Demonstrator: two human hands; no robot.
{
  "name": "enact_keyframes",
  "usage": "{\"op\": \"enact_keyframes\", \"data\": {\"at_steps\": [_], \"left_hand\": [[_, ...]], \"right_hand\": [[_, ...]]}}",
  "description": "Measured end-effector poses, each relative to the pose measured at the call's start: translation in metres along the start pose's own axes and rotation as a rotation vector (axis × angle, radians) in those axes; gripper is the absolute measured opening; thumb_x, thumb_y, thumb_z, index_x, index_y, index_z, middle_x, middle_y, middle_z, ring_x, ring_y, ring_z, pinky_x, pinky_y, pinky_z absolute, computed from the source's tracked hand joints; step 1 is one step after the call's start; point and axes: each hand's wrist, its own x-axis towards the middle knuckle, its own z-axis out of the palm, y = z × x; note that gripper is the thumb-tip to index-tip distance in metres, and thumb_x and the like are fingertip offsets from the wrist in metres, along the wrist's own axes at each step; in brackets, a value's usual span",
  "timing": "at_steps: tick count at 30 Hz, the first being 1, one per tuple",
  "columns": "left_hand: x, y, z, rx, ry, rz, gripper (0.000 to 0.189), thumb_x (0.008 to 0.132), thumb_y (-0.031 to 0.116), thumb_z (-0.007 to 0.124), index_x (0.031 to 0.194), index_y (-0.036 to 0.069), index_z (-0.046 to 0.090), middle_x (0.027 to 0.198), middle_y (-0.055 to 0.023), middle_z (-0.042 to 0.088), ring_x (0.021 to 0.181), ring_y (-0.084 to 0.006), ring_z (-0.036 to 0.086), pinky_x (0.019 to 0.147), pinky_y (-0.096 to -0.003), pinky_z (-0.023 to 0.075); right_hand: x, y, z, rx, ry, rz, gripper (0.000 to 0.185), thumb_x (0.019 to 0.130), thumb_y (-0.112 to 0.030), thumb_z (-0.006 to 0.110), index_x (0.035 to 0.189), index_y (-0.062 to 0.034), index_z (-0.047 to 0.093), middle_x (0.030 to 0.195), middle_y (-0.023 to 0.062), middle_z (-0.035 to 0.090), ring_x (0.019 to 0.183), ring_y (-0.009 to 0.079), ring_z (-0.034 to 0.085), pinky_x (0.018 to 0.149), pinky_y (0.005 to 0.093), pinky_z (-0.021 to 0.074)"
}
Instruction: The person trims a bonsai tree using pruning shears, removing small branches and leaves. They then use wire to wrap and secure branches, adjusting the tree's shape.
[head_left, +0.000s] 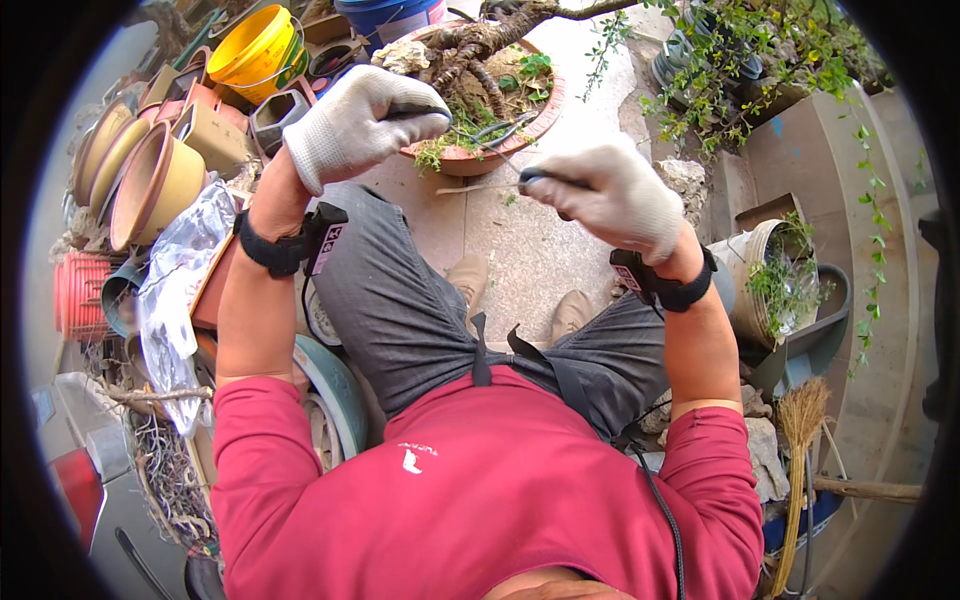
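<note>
Both hands wear pale knitted work gloves with dark palms. My left hand (371, 120), raised at the upper left, pinches one end of a thin wire (491, 148). The same wire runs across to my right hand (607, 196), whose fingers are closed on it. A short light-coloured strand sticks out to the left from the right fingertips. Just beyond the wire is a round terracotta bonsai pot (480, 161) with a thick gnarled tree trunk (480, 45), soil and small green plants. Dark-handled tools (510, 129) lie on the pot's near rim.
Stacked clay pots (154, 187), a yellow bucket (251, 52) and a clear plastic bag (184, 277) crowd the left. At the right are a tipped bucket of cuttings (772, 277), a straw broom (799, 420), rocks (682, 184) and overhanging branches (705, 90).
</note>
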Motion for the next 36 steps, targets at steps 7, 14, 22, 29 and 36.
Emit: {"op": "enact_keyframes", "data": {"at_steps": [7,14,22,29,36], "left_hand": [[0.001,0.009,0.004,0.086,0.031,0.014,0.012,0.093,0.009,0.07,0.099,-0.001,0.071,0.072,-0.005,0.063,0.064,-0.0103,0.056,0.061,-0.0267,0.0469],[-0.001,-0.002,0.001,0.253,-0.047,-0.048,0.012,0.091,0.011,0.073,0.098,0.002,0.072,0.075,-0.0129,0.069,0.065,-0.0205,0.065,0.065,-0.0318,0.0518],[-0.007,-0.007,0.01,-0.045,-0.055,-0.075,0.011,0.092,0.008,0.072,0.099,-0.001,0.072,0.073,-0.0058,0.066,0.069,-0.0104,0.061,0.066,-0.0284,0.0501],[-0.011,0.007,0.001,0.186,0.0,-0.064,0.01,0.089,0.008,0.071,0.095,0.001,0.071,0.074,-0.0142,0.066,0.064,-0.0212,0.064,0.064,-0.0326,0.0518],[-0.012,0.008,-0.002,0.04,0.039,-0.149,0.01,0.093,0.006,0.069,0.096,-0.003,0.071,0.071,-0.0096,0.066,0.067,-0.0111,0.062,0.064,-0.0288,0.0524]], "right_hand": [[0.01,0.014,0.012,0.359,0.648,0.154,0.019,0.101,-0.016,0.063,0.099,0.0008,0.073,0.07,0.0037,0.065,0.062,0.0091,0.056,0.057,0.0246,0.0458],[0.008,0.018,0.036,-0.4,-0.022,-0.009,0.026,0.101,-0.025,0.063,0.093,-0.0023,0.071,0.065,0.008,0.063,0.061,0.0129,0.062,0.057,0.0316,0.0474],[0.004,0.014,0.01,0.462,0.55,0.262,0.021,0.1,-0.015,0.063,0.093,0.0002,0.075,0.066,0.001,0.064,0.06,0.0067,0.059,0.055,0.023,0.0462],[0.016,0.041,0.026,0.145,0.281,0.246,0.024,0.101,-0.019,0.06,0.09,0.0003,0.071,0.07,0.007,0.067,0.064,0.0119,0.063,0.062,0.031,0.0505],[0.005,0.038,0.022,-0.061,0.328,0.243,0.017,0.098,-0.018,0.062,0.096,-0.0028,0.069,0.071,0.0141,0.066,0.063,0.0217,0.065,0.062,0.035,0.0504]]}}
